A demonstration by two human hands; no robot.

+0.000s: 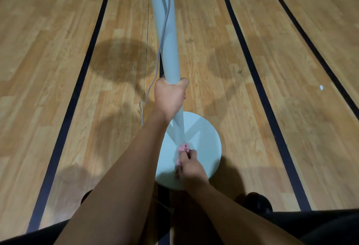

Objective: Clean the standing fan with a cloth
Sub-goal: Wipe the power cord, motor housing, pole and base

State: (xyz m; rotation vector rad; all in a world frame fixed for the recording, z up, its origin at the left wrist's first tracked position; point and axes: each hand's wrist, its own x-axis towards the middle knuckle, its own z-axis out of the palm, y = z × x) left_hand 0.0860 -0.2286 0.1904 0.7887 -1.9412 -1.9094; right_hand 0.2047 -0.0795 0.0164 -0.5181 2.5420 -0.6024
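Wiping pole (168,31) bottom where it joins base (206,143), which sits on floor (58,50). My left hand (170,97) fingers wrap pole higher up, steadying. My right hand (191,167) fingers pinch cloth (183,147) against pole. Next, probably: sweep cloth over base, firm pressure.

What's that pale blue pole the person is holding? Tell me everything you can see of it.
The fan pole is a smooth, pale blue-grey tube, plastic or painted metal by its look. It stands on a round, flat base of the same colour on the wooden floor and runs up out of the picture, so no fan head shows. A grey cord hangs beside it. The left hand grips it partway up; the right hand holds a pink cloth against its foot.
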